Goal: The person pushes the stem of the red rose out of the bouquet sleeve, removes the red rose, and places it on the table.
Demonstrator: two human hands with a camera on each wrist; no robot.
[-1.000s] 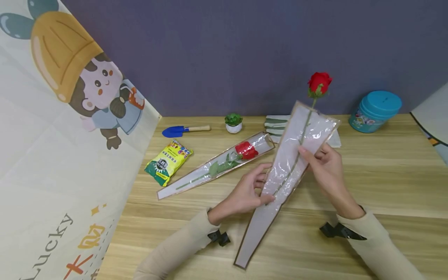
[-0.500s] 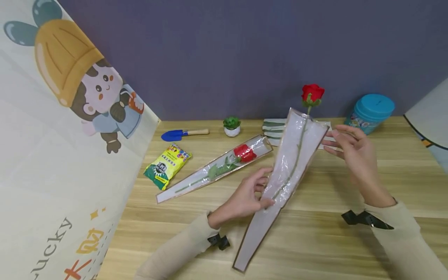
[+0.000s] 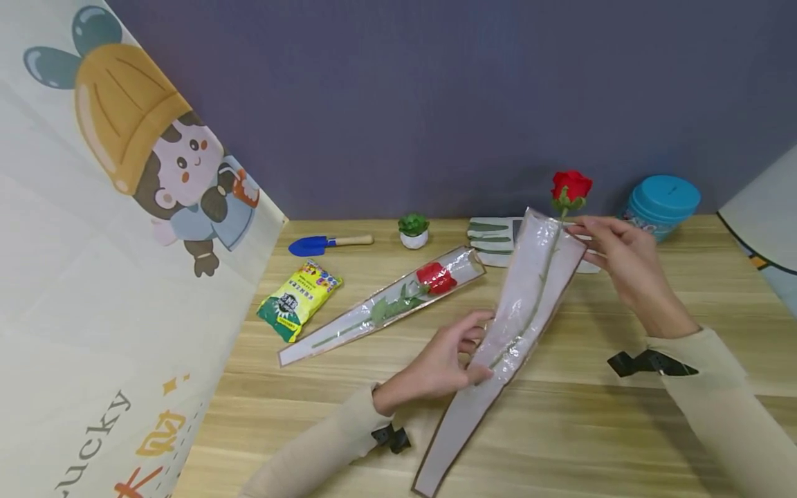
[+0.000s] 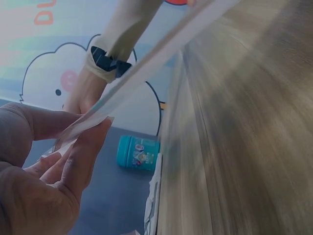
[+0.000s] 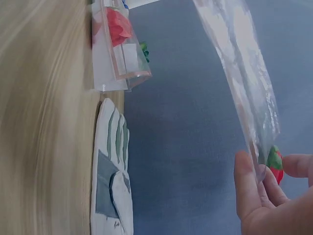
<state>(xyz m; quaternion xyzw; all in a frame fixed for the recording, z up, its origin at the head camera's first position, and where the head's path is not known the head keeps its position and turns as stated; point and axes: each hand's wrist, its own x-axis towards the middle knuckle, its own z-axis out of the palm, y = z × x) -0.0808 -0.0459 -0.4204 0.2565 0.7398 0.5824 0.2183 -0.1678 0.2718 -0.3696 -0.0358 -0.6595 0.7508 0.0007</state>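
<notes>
A red rose (image 3: pixel 571 185) on a long green stem stands partly inside a clear-fronted, tapered flower sleeve (image 3: pixel 529 290), its bloom above the wide mouth. My left hand (image 3: pixel 438 356) grips the sleeve lower down, thumb on the front and fingers behind. At the mouth's right corner is my right hand (image 3: pixel 625 266), its fingers touching the film near the stem. In the right wrist view the film's edge lies between those fingers, and the thumb stands apart. A second flower sleeve (image 3: pixel 336 330) with a red rose (image 3: pixel 437 277) fully inside lies on the table to the left.
Along the back of the wooden table (image 3: pixel 703 429) are a blue trowel (image 3: pixel 311 245), a small potted succulent (image 3: pixel 414 230), white-and-grey gloves (image 3: pixel 488 242) and a turquoise lidded tub (image 3: pixel 663 204). A yellow-green packet (image 3: pixel 299 299) lies at left. A dark wall (image 3: pixel 436 104) rises behind.
My right hand has let go of the sleeve's middle, swung out to the right, and come to the mouth's edge. The left hand keeps its grip. The rose and sleeve appear lower in view.
</notes>
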